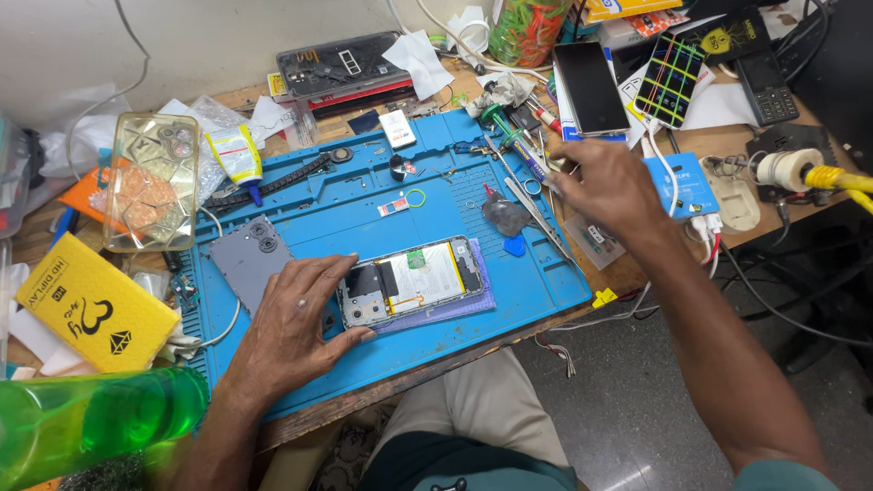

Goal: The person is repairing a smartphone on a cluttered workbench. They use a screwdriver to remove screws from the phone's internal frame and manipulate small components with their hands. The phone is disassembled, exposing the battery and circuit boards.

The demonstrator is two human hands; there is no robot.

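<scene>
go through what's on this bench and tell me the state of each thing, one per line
Phone: back off, insides exposed, lying flat on the blue mat.
Back cover: removed, lying beside the phone.
Left hand: flat, pressing on the phone's end.
Right hand: reaching among the tools, grip unclear.
Black phone: screen dark.
Clear case: lying empty.

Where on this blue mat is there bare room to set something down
Bare blue mat lies between the opened phone and the black strip, and along the near edge below the phone. The mat's right end, where the right hand reaches among tweezers and screwdrivers, is crowded. The left hand presses the phone's left end, beside the grey back cover.
</scene>
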